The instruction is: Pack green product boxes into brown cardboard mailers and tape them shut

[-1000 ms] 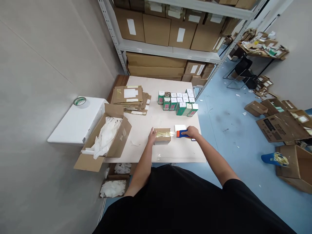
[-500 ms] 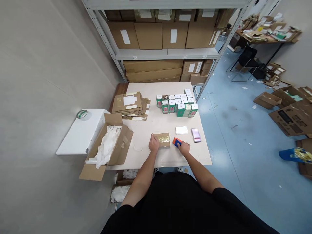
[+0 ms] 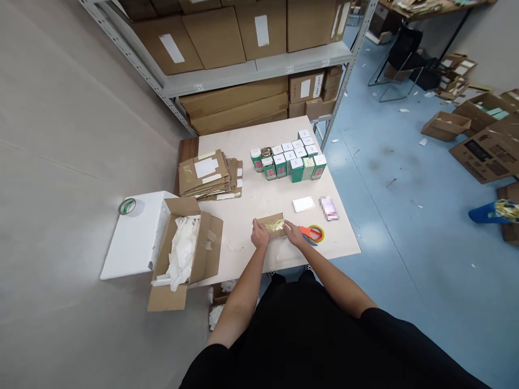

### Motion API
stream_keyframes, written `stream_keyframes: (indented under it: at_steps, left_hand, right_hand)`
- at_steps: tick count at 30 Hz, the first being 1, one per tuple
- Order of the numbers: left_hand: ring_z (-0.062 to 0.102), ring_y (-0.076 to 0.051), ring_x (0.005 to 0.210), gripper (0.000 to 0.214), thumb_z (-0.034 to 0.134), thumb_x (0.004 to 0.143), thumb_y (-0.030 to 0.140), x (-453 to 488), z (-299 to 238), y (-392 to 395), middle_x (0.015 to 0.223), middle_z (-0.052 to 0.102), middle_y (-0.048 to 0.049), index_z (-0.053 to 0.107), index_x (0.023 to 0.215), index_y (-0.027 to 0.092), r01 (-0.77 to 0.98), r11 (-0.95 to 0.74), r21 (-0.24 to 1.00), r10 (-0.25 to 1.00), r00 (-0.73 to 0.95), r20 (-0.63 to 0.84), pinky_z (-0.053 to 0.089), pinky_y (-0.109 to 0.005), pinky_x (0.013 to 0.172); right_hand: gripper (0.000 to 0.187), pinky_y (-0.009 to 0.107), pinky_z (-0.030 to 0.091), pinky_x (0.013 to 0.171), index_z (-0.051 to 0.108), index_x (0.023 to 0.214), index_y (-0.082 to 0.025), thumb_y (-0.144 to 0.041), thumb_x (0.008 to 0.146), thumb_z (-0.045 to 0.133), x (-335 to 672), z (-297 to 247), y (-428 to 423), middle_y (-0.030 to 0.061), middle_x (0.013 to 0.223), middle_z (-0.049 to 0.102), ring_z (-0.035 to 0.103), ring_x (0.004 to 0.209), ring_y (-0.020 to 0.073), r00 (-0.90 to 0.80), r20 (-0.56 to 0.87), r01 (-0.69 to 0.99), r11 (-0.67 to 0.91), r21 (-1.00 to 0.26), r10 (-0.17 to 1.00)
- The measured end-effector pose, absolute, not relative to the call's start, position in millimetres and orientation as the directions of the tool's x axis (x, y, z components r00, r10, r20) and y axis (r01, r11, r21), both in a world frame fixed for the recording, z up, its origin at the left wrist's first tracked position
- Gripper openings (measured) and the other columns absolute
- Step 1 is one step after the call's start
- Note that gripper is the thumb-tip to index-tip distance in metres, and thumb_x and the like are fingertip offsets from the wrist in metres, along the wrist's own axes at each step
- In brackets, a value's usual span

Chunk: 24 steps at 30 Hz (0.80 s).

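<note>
A small cardboard box [image 3: 272, 225] with shiny clear tape over its top is between my hands near the front of the table. My left hand [image 3: 260, 234] is closed around its left end. On the right end, my right hand [image 3: 292, 232] grips the box with thumb and fingers. An orange and blue tape dispenser [image 3: 311, 233] with a yellow ring lies just right of my right hand, partly hidden by it. Behind it are a white card [image 3: 303, 203] and a small purple-white stack [image 3: 328, 208], which is blurred out.
Several green-and-white boxes [image 3: 297, 170] stand at the back right of the table [image 3: 259, 189]. Flattened cardboard [image 3: 205, 175] is piled at the back left. An open carton [image 3: 208, 243] of white plastic sits at the left edge. A shelf rack [image 3: 259, 65] rises behind.
My right hand has let go of the tape dispenser, which now lies on the table, and has moved left onto the box's right end. The view has tilted and shifted.
</note>
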<state>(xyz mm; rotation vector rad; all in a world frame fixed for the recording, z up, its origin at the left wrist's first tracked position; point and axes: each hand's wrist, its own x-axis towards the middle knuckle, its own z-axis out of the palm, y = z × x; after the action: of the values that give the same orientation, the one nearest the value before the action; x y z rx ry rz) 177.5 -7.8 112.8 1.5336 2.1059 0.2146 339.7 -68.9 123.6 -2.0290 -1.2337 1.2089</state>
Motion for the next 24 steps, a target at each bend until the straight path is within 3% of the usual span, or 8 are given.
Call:
stream_keyframes:
  at_steps: [5,10,15,18,21,24]
  left_hand:
    - [0.069,-0.031,0.118,0.061,0.034,0.105,0.052,167.5,115.7,1.1,0.131,0.071,-0.0158,0.034,0.159,0.022,0.782,0.341,0.522,0.914,-0.146,-0.378,0.049,-0.04,0.097]
    - [0.068,-0.031,0.119,0.054,0.046,0.101,0.048,156.7,115.5,11.8,0.133,0.07,-0.0138,0.044,0.149,0.024,0.661,0.371,0.652,0.904,-0.098,-0.416,0.049,-0.039,0.098]
    - [0.07,-0.025,0.108,0.045,0.058,0.095,0.037,135.8,104.9,12.3,0.122,0.072,-0.0087,0.05,0.137,0.026,0.365,0.308,0.878,0.943,0.006,-0.333,0.051,-0.035,0.093]
    - [0.067,-0.022,0.115,0.04,0.064,0.087,0.026,125.3,95.1,12.0,0.124,0.07,-0.0078,0.055,0.126,0.025,0.233,0.19,0.954,0.966,0.132,-0.225,0.049,-0.035,0.1]
    - [0.053,-0.026,0.138,0.029,0.067,0.078,0.014,121.9,86.4,12.1,0.141,0.061,-0.0109,0.061,0.105,0.022,0.286,0.151,0.946,0.96,0.185,-0.209,0.041,-0.039,0.113]
    - [0.041,-0.028,0.149,0.027,0.068,0.075,0.01,126.0,83.3,11.0,0.151,0.054,-0.0111,0.061,0.099,0.021,0.359,0.165,0.919,0.966,0.131,-0.225,0.035,-0.04,0.119]
  right_hand:
    - [0.068,0.044,0.04,0.117,0.043,0.157,-0.024,-0.048,0.095,0.059,329.7,119.8,-65.2,0.0096,0.151,0.058,0.055,0.138,0.0285,0.135,-0.387,0.213,-0.408,-0.888,0.912]
    - [0.074,0.047,0.042,0.117,0.048,0.153,-0.031,-0.054,0.086,0.069,331.6,122.0,-50.9,0.0064,0.15,0.059,0.056,0.137,0.0289,0.162,-0.448,0.042,-0.46,-0.887,0.879]
    - [0.063,0.044,0.037,0.122,0.052,0.149,-0.032,-0.055,0.091,0.06,313.2,130.5,-48.1,0.0043,0.157,0.052,0.046,0.146,0.026,0.309,-0.332,-0.021,-0.343,-0.939,0.891]
    - [0.061,0.044,0.036,0.123,0.05,0.148,-0.03,-0.053,0.093,0.056,305.7,128.1,-53.3,0.0062,0.16,0.048,0.042,0.149,0.0253,0.378,-0.308,-0.016,-0.326,-0.945,0.873]
    - [0.065,0.046,0.033,0.124,0.045,0.152,-0.029,-0.049,0.092,0.056,305.2,122.5,-58.0,0.007,0.163,0.044,0.034,0.154,0.0249,0.402,-0.264,0.094,-0.326,-0.941,0.877]
    - [0.071,0.047,0.031,0.125,0.039,0.157,-0.029,-0.045,0.091,0.056,310.5,122.6,-59.4,0.0077,0.164,0.041,0.032,0.155,0.0246,0.37,-0.234,0.193,-0.321,-0.927,0.899]
